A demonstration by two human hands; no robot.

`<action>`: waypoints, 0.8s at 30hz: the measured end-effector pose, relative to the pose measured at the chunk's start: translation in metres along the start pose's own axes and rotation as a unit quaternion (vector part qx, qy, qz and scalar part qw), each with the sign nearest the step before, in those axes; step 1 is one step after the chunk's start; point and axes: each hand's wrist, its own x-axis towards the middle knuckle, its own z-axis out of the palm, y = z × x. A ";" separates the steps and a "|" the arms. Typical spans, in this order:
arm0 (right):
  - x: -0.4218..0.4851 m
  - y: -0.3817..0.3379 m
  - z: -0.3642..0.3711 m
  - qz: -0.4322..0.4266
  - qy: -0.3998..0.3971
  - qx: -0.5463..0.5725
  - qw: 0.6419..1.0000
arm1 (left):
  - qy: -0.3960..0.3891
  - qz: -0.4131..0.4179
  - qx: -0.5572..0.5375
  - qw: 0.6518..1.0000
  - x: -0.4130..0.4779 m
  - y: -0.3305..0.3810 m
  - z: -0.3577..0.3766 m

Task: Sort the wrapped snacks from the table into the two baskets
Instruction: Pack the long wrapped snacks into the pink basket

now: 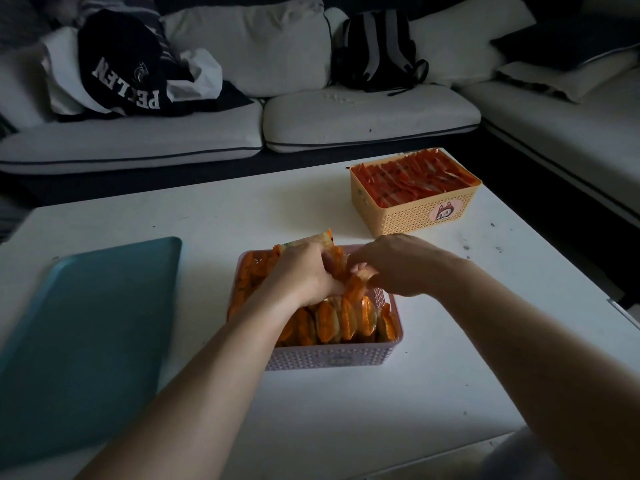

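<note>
Two hands work inside the pink basket [329, 355]. The left hand [304, 275] curls its fingers round a bunch of the orange wrapped snacks [339, 320] at the basket's far end. Just beside it, the right hand [398, 265] pinches the top of one packet [355, 289]. Beyond the pink basket, to its right, sits the orange basket [415, 216], packed with red packets [412, 178]; to its left lies a teal tray [93, 341]. Best play, I'd say: brace the upright row with the left hand and slide the pinched packet in edge-first, so nothing buckles or spills over the rim.
</note>
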 end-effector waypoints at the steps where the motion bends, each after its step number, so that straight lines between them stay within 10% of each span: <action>1: -0.002 0.003 -0.001 0.008 -0.008 0.051 0.999 | 0.003 0.003 0.010 1.000 -0.001 0.002 0.001; 11: 0.000 0.028 0.009 0.030 0.030 0.249 0.967 | 0.069 0.082 -0.009 0.994 -0.020 -0.006 -0.003; 18: 0.001 0.010 0.021 0.005 0.014 0.149 0.989 | 0.250 0.100 0.082 0.960 -0.016 -0.014 -0.002; 24: 0.002 0.004 0.025 0.037 0.030 0.143 0.989 | 0.169 0.062 0.172 0.969 0.001 -0.029 0.000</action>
